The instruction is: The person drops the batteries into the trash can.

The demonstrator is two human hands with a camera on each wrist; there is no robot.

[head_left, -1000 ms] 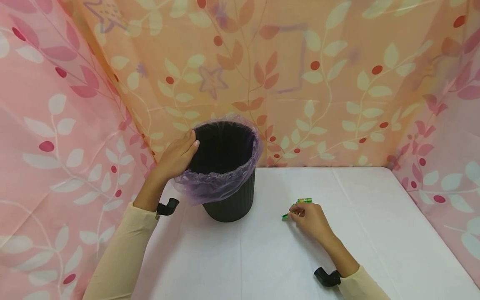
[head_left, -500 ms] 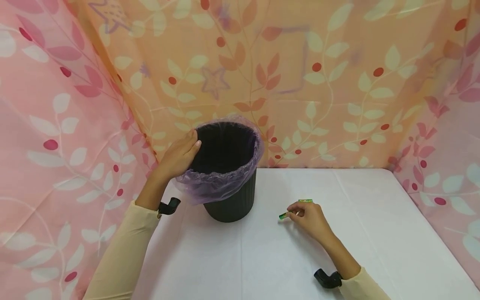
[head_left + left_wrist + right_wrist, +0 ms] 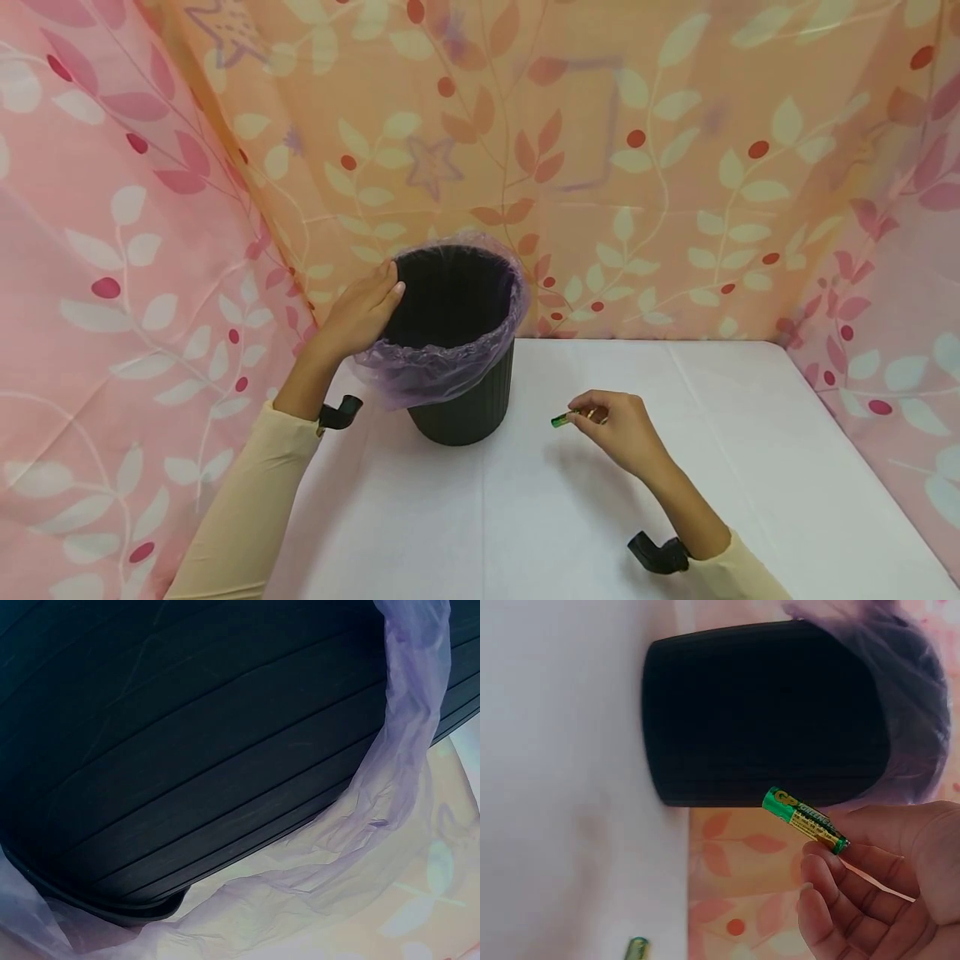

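Observation:
My right hand [image 3: 618, 425] is above the white table, pinching a green and gold battery [image 3: 806, 820] marked GP between thumb and fingers. One end of the battery sticks out toward the bin. In the head view my left hand [image 3: 360, 312] lies against the left rim of the black ribbed trash bin [image 3: 468, 408], its fingers fairly straight. A thin purple bag [image 3: 442, 371] lines the bin and folds down over the rim. The left wrist view shows the bin's ribbed side and the bag, with no fingers visible.
A second battery [image 3: 637, 949] lies on the table [image 3: 712, 467], visible in the right wrist view and hidden behind my right hand in the head view. Leaf-patterned cloth [image 3: 570, 150] hangs behind and on both sides. The bin stands near the table's back left.
My right hand has lifted the battery off the table and moved it slightly left, toward the bin. The left hand stays on the rim.

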